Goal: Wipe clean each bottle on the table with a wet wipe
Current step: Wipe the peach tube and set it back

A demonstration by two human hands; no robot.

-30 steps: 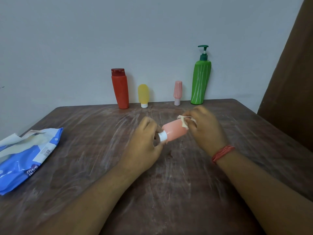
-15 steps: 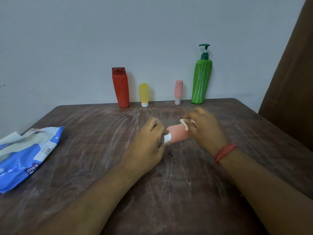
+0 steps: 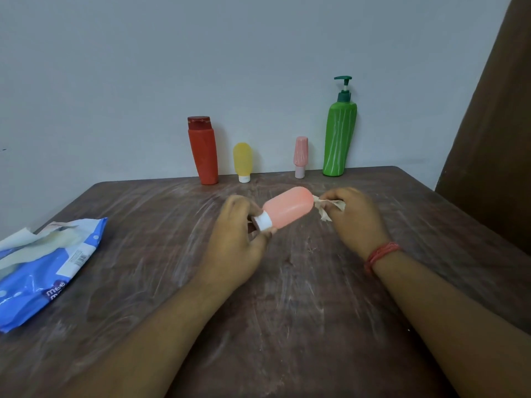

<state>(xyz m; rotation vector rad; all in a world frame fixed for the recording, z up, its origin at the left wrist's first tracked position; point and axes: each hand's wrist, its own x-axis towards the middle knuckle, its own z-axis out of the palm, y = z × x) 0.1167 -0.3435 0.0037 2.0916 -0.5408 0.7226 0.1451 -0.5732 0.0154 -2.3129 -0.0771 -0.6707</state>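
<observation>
My left hand (image 3: 235,242) pinches the white cap of a small salmon-pink bottle (image 3: 288,206) and holds it on its side above the table, base pointing right and away. My right hand (image 3: 353,219) grips a crumpled wet wipe (image 3: 326,208) just off the bottle's rounded base. Along the wall stand a red bottle (image 3: 202,152), a small yellow bottle (image 3: 243,162), a small pink bottle (image 3: 300,156) and a tall green pump bottle (image 3: 340,130).
A blue wet-wipe pack (image 3: 43,271) lies open at the left edge of the brown, streaked wooden table (image 3: 287,311). A dark brown panel (image 3: 494,124) stands at the right, beside the table's far corner.
My right hand with the wipe has slid off the bottle's body to its base end. Most of the pink bottle now shows.
</observation>
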